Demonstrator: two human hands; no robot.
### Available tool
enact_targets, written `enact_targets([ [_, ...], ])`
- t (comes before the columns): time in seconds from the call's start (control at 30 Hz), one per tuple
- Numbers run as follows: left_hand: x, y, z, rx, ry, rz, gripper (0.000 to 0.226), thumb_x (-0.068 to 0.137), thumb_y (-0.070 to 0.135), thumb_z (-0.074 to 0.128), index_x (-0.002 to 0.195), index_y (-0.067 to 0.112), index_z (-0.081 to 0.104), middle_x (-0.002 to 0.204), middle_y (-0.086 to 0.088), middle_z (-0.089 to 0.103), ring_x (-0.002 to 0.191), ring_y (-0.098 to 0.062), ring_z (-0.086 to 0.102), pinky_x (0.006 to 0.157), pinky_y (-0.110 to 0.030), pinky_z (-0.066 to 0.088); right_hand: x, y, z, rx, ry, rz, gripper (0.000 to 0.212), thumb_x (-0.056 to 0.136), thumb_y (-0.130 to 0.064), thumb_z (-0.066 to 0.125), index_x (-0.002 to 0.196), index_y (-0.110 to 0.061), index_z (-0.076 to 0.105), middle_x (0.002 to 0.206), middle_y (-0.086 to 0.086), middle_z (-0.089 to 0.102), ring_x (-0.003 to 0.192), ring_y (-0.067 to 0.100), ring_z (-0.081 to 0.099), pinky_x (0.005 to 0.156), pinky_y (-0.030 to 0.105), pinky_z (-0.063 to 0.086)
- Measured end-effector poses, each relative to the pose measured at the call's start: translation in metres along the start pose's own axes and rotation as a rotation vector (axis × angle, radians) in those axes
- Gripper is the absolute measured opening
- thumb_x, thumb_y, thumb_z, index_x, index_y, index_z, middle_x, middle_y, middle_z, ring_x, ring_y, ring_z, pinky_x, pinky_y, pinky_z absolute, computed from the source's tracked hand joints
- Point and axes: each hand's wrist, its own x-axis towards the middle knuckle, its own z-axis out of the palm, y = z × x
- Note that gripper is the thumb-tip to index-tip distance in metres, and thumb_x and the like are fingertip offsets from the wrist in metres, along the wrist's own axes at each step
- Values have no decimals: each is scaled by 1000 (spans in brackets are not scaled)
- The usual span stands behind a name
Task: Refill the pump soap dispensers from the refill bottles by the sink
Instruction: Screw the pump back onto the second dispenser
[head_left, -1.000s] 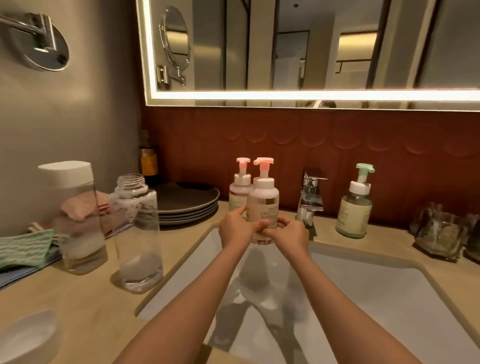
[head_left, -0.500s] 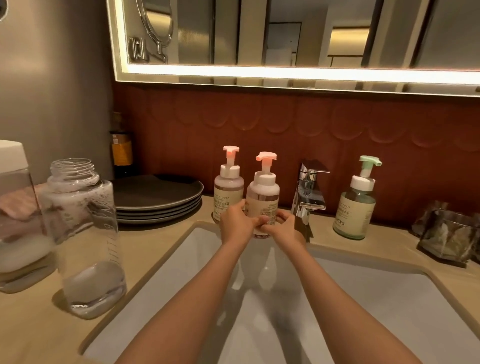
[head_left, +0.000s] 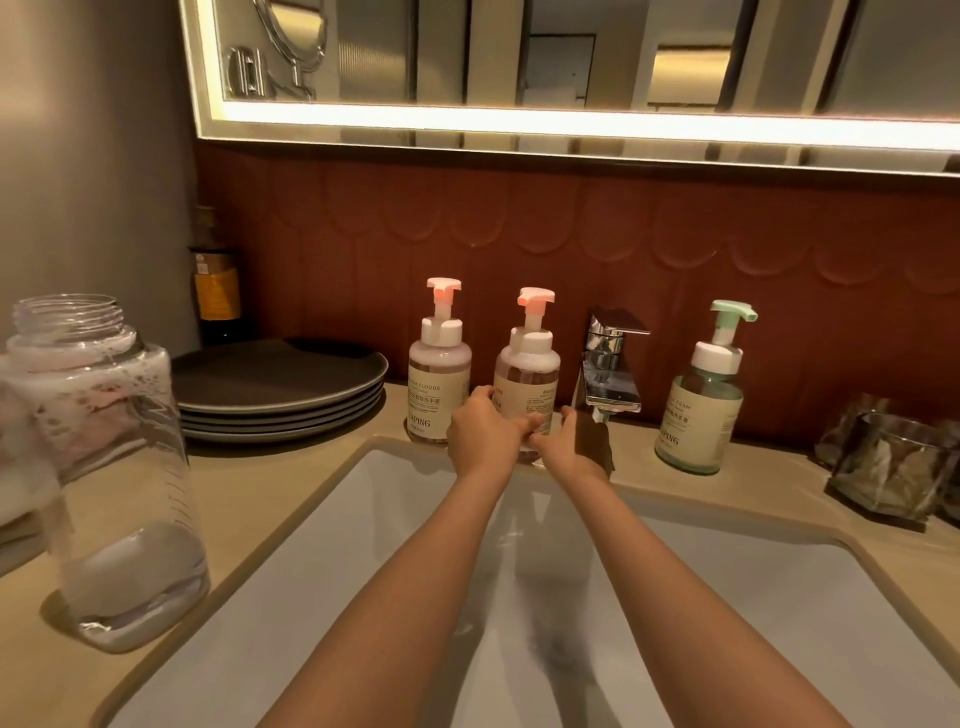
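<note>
Left hand (head_left: 483, 431) and right hand (head_left: 569, 441) grip pink-pump dispenser (head_left: 527, 369), apparently seating it on tabletop (head_left: 291, 467). Next: release cleanly, upright.

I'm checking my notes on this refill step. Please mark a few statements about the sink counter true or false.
1. Both the left hand and the right hand grip the pink-pump dispenser nearest the faucet. True.
2. The green-pump dispenser stands left of the faucet. False: it stands on the faucet's right.
3. The clear refill bottle has its cap on. False: its threaded neck is open.
4. The gripped dispenser has its pump fitted. True.
</note>
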Motion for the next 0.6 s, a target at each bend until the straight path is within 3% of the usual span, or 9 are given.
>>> enact_targets([
  [0.23, -12, 3, -20, 106, -47, -59, 69, 79, 36, 71, 137, 12, 42, 134, -8, 52, 124, -26, 47, 94, -36, 42, -18, 0, -2, -95, -35, 140, 56, 93, -38, 56, 141, -15, 38, 137, 11, 48, 124, 28, 47, 96, 34, 41],
  [0.43, -42, 2, -66, 29, -26, -110, 46, 88, 22, 62, 132, 15, 49, 132, -7, 53, 120, -23, 50, 93, -32, 44, -56, -8, 4, -122, 6, 15, 34, 85, -26, 68, 116, -14, 64, 115, 5, 65, 106, 22, 59, 74, 26, 45],
  [0.6, -80, -3, -107, 1, 3, -164, 35, 88, 17, 58, 123, 19, 56, 124, -2, 59, 112, -20, 55, 87, -28, 45, -97, -27, 18, -67, -81, 6, 26, 84, -20, 67, 109, -12, 66, 109, 5, 66, 100, 20, 59, 77, 28, 46],
])
